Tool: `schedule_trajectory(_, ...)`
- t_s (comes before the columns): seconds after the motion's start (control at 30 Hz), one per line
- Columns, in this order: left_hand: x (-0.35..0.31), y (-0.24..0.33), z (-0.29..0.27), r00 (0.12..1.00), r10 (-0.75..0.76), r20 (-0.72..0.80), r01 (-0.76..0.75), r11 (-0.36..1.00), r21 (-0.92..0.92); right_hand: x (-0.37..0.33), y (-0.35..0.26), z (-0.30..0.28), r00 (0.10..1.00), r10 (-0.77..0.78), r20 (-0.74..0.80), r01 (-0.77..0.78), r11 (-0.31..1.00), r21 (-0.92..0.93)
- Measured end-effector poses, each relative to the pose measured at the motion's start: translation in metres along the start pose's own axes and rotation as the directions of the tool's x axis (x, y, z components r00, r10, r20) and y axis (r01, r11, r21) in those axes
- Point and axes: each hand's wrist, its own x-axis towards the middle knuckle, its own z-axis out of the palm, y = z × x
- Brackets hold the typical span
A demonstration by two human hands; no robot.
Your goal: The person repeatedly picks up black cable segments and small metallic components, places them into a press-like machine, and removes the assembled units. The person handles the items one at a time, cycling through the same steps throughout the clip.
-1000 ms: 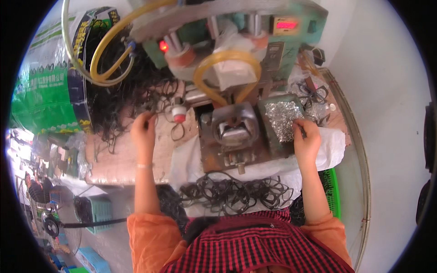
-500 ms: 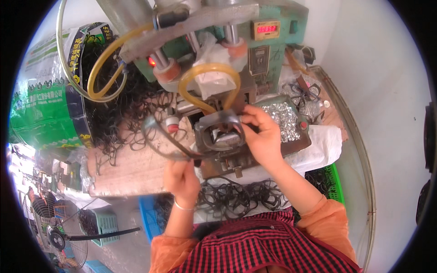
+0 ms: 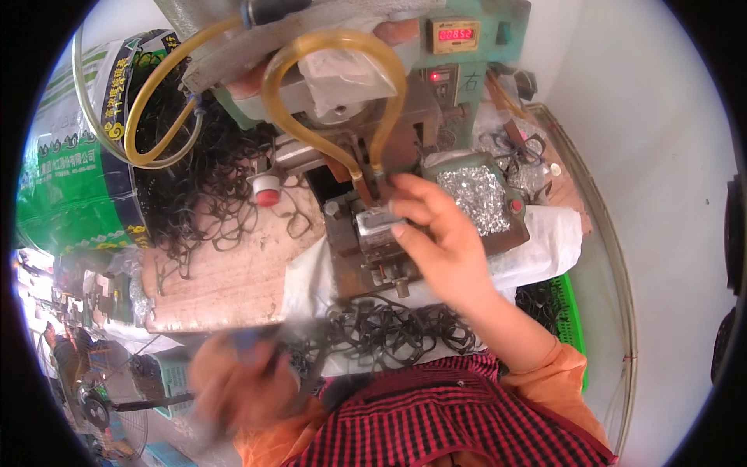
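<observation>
My right hand (image 3: 445,243) is at the press's small metal fixture (image 3: 377,227), with thumb and bent fingers pinched close over its right side. Whatever lies between those fingertips is too small or hidden to make out. At lower left, below the table edge, my left hand (image 3: 237,381) is smeared by motion. A blurred dark thing shows by its fingers; whether the hand grips it cannot be told. Black spectacle frames (image 3: 389,331) lie heaped on white cloth in front of the fixture. Beside my right hand, a tray (image 3: 510,233) holds many small silvery bits.
The green press (image 3: 498,58) stands ahead, with a yellow hose (image 3: 272,74) looping over the fixture. A round red button (image 3: 267,196) sits left of it. More black frames spill from a green-and-white sack (image 3: 85,175). A green basket (image 3: 572,315) stands lower right, a fan (image 3: 97,405) lower left.
My left hand has swung down and left from the fixture, taking the black spectacle frame away from it. My right hand has stayed beside the fixture, its fingers now over the metal block.
</observation>
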Motion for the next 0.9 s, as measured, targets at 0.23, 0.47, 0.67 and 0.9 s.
schedule_trajectory(0.23, -0.027, -0.045, 0.079, 0.887, 0.115, 0.446, -0.058, 0.988, -0.14, 0.012, 0.079, -0.099, 0.928, -0.356, -0.11, -0.029, 0.226, -0.974)
schedule_trajectory(0.47, -0.042, -0.051, 0.089, 0.854, 0.242, 0.46, -0.185, 0.969, -0.166, 0.025, 0.074, -0.117, 0.911, -0.393, -0.128, 0.035, 0.381, -0.924)
schedule_trajectory(0.67, -0.039, -0.046, 0.085, 0.868, 0.212, 0.448, -0.169, 0.977, -0.133, 0.023, 0.079, -0.115, 0.86, -0.493, -0.132, 0.08, 0.384, -0.92)
schedule_trajectory(0.9, -0.056, -0.071, 0.057, 0.97, 0.074, 0.23, -0.103, 0.988, 0.118, 0.014, 0.077, -0.12, 0.867, -0.44, -0.232, 0.02, 0.497, -0.868)
